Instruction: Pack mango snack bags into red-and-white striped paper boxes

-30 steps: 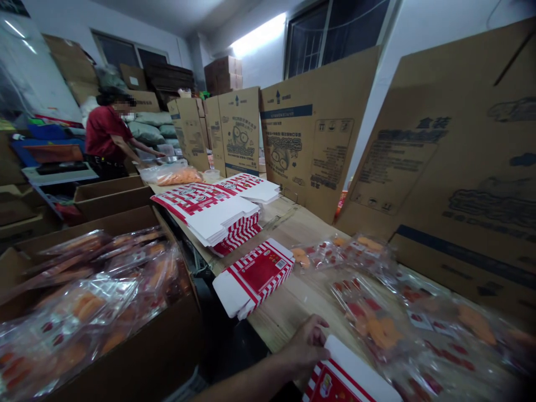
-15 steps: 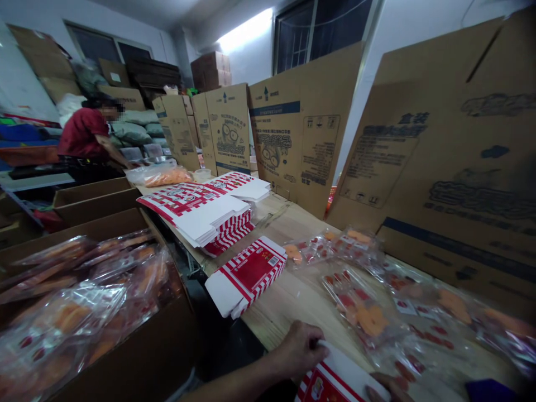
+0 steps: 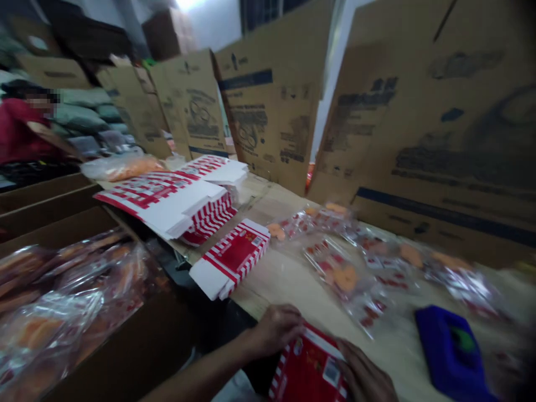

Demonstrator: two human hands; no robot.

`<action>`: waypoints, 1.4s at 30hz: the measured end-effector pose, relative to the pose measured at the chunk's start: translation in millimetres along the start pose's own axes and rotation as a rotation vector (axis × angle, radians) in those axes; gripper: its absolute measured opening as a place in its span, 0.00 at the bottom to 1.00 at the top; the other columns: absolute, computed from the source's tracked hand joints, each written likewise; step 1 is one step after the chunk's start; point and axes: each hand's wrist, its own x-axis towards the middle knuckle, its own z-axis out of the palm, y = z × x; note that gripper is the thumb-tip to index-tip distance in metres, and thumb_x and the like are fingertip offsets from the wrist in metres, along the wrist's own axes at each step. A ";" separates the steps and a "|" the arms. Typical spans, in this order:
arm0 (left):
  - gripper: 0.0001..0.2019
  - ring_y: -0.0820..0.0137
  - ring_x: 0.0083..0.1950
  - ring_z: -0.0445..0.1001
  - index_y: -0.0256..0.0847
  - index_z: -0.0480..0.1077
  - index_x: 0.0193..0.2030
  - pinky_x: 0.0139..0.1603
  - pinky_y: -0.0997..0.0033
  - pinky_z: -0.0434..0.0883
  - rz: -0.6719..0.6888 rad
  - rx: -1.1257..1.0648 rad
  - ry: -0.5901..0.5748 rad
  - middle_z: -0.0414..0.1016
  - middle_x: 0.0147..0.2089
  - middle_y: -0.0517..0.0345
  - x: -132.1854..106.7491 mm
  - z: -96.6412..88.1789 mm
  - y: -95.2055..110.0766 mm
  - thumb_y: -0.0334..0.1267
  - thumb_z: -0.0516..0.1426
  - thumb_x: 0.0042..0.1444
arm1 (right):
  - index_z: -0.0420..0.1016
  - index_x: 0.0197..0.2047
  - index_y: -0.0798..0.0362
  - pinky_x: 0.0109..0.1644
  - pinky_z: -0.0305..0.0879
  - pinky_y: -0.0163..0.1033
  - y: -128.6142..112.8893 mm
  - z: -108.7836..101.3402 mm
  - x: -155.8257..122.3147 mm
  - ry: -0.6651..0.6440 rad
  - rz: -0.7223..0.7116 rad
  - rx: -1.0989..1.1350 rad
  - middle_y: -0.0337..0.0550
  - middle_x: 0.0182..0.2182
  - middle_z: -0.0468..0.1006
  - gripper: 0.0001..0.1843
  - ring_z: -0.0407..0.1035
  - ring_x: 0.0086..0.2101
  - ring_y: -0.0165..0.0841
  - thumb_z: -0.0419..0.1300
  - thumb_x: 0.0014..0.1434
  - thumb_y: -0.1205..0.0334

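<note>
A red-and-white striped carton (image 3: 307, 365) is at the bottom of the view, its red printed face with a barcode turned up. My left hand (image 3: 278, 328) is closed on its far left corner, fingers bent. My right hand (image 3: 365, 371) grips its right side, the fingers lying along the edge and partly cut off by the frame. Just beyond, another striped carton (image 3: 234, 254) with white end flaps lies at the table's left edge. Clear packets with orange pieces and red items (image 3: 341, 273) lie on the table (image 3: 288, 279) to the right.
A stack of flat striped cartons (image 3: 176, 201) and a bag of orange pieces (image 3: 134, 166) sit farther back. A large box of packets (image 3: 159, 335) stands left. A blue object (image 3: 444, 352) lies right. Tall cardboard sheets (image 3: 268, 106) line the back. A person in red (image 3: 25, 131) works far left.
My view has swung right and down, bringing more of the blue object in. The carton in my hands has tipped, its red barcode face now up where its white end showed.
</note>
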 end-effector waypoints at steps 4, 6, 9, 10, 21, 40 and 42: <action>0.12 0.68 0.38 0.74 0.35 0.77 0.35 0.39 0.71 0.70 -0.124 -0.188 0.007 0.76 0.37 0.49 -1.5 -2.8 5.3 0.42 0.57 0.59 | 0.83 0.39 0.48 0.51 0.73 0.48 -16.1 12.0 -9.3 0.086 -0.067 -0.005 0.47 0.41 0.82 0.12 0.76 0.43 0.43 0.62 0.56 0.52; 0.10 0.68 0.38 0.73 0.35 0.77 0.38 0.39 0.70 0.69 -0.120 -0.181 -0.017 0.75 0.37 0.50 1.7 -5.6 7.0 0.41 0.59 0.57 | 0.81 0.40 0.50 0.49 0.73 0.47 -20.6 14.7 -9.7 0.085 -0.095 -0.029 0.49 0.41 0.81 0.12 0.76 0.42 0.41 0.61 0.58 0.53; 0.10 0.68 0.37 0.73 0.36 0.77 0.40 0.39 0.71 0.68 -0.102 -0.106 -0.060 0.76 0.35 0.53 7.8 -11.8 12.2 0.39 0.59 0.57 | 0.79 0.44 0.50 0.49 0.72 0.44 -26.9 10.0 -9.2 0.016 -0.096 -0.125 0.48 0.42 0.81 0.13 0.75 0.43 0.40 0.60 0.60 0.54; 0.09 0.69 0.36 0.73 0.36 0.77 0.39 0.37 0.72 0.68 -0.106 -0.083 -0.077 0.75 0.33 0.54 10.0 -13.9 14.6 0.38 0.58 0.57 | 0.78 0.45 0.50 0.48 0.72 0.42 -29.9 6.9 -8.5 -0.010 -0.081 -0.150 0.47 0.42 0.81 0.12 0.75 0.42 0.39 0.59 0.61 0.54; 0.10 0.73 0.28 0.69 0.36 0.73 0.28 0.31 0.76 0.64 -0.045 0.025 -0.140 0.73 0.26 0.58 24.8 -11.8 17.2 0.34 0.54 0.59 | 0.73 0.30 0.53 0.34 0.67 0.33 -44.4 -5.4 6.8 -0.077 0.032 -0.086 0.39 0.26 0.77 0.13 0.72 0.28 0.32 0.55 0.62 0.56; 0.14 0.65 0.39 0.77 0.39 0.76 0.42 0.38 0.71 0.74 -0.483 -0.568 0.131 0.78 0.41 0.53 6.0 21.7 -0.8 0.45 0.64 0.51 | 0.74 0.49 0.49 0.42 0.72 0.42 -13.0 -32.8 -28.5 0.561 -0.156 -0.169 0.50 0.48 0.75 0.13 0.72 0.46 0.39 0.59 0.61 0.60; 0.16 0.66 0.38 0.77 0.39 0.77 0.41 0.37 0.71 0.74 -0.477 -0.585 0.174 0.79 0.41 0.53 20.5 12.7 -0.9 0.47 0.65 0.49 | 0.75 0.43 0.53 0.36 0.69 0.39 -3.2 -71.7 -26.0 0.848 -0.053 -0.238 0.51 0.44 0.75 0.12 0.71 0.41 0.38 0.58 0.60 0.56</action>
